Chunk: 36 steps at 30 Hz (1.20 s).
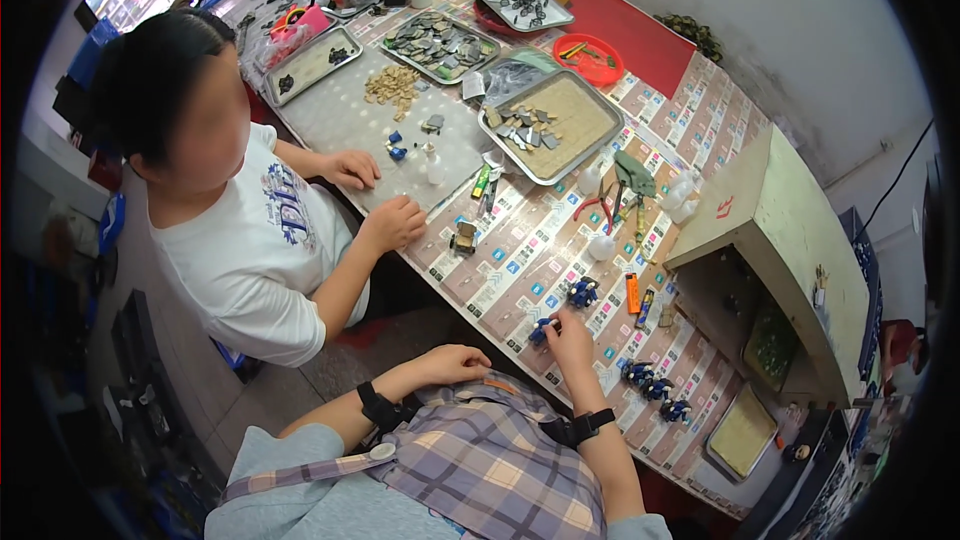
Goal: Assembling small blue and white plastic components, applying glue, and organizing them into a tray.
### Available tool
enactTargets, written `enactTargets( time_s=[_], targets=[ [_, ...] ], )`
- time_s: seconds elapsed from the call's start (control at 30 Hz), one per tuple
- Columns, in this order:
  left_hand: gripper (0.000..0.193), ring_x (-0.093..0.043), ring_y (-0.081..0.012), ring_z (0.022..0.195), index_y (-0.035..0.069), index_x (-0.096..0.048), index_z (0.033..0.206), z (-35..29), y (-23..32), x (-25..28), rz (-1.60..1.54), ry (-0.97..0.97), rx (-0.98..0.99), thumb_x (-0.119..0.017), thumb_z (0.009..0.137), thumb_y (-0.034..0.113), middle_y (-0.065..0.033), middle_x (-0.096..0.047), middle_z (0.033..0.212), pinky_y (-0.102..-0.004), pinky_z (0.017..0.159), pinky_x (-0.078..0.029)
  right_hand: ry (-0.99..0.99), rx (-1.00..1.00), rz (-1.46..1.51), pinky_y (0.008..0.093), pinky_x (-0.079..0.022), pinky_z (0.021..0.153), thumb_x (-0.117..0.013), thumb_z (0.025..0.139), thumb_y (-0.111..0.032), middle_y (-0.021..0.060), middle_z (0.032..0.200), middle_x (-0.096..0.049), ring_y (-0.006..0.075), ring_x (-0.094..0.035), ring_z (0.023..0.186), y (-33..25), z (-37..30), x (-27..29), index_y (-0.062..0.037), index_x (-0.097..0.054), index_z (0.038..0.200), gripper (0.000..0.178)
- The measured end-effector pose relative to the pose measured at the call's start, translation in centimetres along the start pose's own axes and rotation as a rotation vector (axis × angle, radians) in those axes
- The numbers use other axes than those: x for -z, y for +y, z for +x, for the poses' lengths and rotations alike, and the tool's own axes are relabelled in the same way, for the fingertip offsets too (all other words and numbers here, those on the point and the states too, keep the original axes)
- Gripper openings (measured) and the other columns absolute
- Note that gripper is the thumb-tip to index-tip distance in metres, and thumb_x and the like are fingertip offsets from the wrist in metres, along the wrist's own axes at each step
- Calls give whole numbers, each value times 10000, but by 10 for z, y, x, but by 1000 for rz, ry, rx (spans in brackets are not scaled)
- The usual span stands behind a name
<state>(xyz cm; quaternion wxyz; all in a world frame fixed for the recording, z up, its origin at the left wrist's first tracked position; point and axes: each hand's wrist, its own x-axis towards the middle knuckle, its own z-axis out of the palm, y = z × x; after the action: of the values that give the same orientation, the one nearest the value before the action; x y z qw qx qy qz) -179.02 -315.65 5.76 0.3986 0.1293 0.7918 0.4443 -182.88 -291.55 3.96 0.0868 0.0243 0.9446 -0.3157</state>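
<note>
My right hand (571, 342) is over the front edge of the table, its fingers closed on a small dark-blue figurine (544, 331). Just beyond it stands another blue figurine (582, 291). To the right, a group of several similar blue and black figurines (655, 384) is lined up on the patterned table cover. My left hand (455, 365) lies on my plaid apron, fingers loosely stretched and holding nothing that I can see.
A person in a white shirt sits at left, hands (395, 225) at the table edge. Metal trays (548, 180) of small flat pieces stand farther back. Nearby are an orange lighter (632, 293), red-handled pliers (596, 206), a white squeeze bottle (601, 248) and an open-fronted box (775, 230).
</note>
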Motion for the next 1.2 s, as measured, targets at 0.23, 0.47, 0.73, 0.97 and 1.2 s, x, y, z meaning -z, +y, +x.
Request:
enactTargets(
  time_s=[0.23,0.47,0.73,0.97,1.2],
  targets=[
    [688,-608,-331,706,48,-291,1316,32,-9,36,175,445,114,-612,747,264,-154,-615,745,-405,617,-484,43,-19,15,368,-471,633,-651,716,-189,125,743,-623,284,-607,703,8,-1,-10,-71,-589,893,222],
    [859,-602,-369,684,6,-64,1376,68,6,77,310,582,239,-578,736,258,-219,-610,746,-437,614,-478,19,-23,-27,374,-468,616,-646,723,-192,118,725,-621,281,-606,688,4,-2,-11,-75,-586,894,216],
    [689,-616,-331,718,52,-249,1350,61,-4,76,232,527,162,-552,779,290,-182,-624,771,-399,636,-485,-36,-81,10,398,-463,656,-619,747,-214,134,791,-622,313,-598,755,5,-1,-9,-52,-579,941,255],
    [465,-612,-274,780,65,-552,1121,35,-15,24,107,74,-57,-589,771,369,-150,-625,861,-341,686,-481,39,-39,29,361,-470,597,-637,733,-230,127,723,-623,272,-615,652,11,-2,-11,-56,-570,966,298],
    [546,-493,-266,1104,21,-484,1216,29,-26,-7,-38,-447,18,-508,857,431,-157,-529,1191,-323,931,-379,40,-49,65,346,-472,592,-654,722,-221,126,753,-616,251,-616,650,5,-5,1,-44,-551,1012,355]
  ],
)
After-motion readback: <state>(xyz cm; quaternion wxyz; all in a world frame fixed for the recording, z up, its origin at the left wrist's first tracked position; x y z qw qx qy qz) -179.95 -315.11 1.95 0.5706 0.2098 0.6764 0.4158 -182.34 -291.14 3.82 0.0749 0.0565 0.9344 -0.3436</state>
